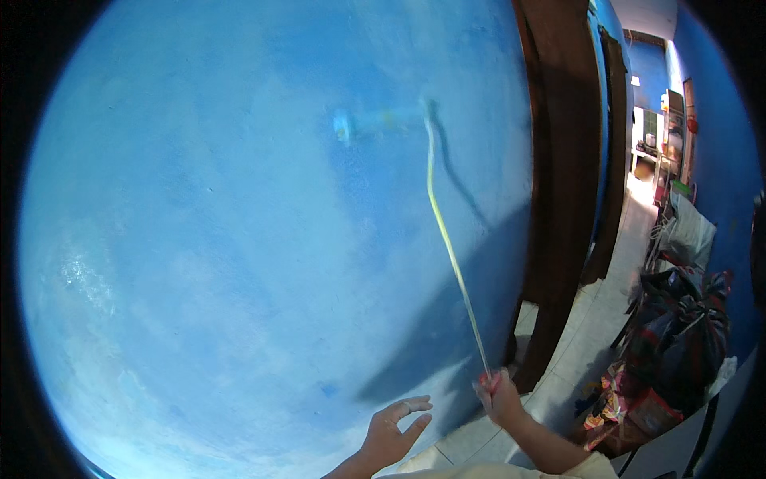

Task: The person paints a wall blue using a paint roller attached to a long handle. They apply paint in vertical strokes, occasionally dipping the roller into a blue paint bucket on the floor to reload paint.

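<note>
My right hand (502, 398) is closed around the red handle (492, 382) of a paint roller, low at the right of the wall. Its long, slightly bent pale pole (452, 251) runs up to the roller's blue, blurred cover (383, 121), which lies on or close to the blue wall (239, 239); whether it touches cannot be told. To the left of the handle, my left hand (392, 431) is held in front of the wall with its fingers apart, holding nothing. Pale marks show on its fingers. The wall is patchy, with lighter and darker blue areas.
A dark brown door frame (559, 179) borders the wall on the right. Beyond it lies a tiled floor (562, 383). Dark tied bags (682, 335) and colourful packages (613, 395) are piled at the right, with a pale bag (688, 230) behind them. Shelves (675, 132) stand farther back.
</note>
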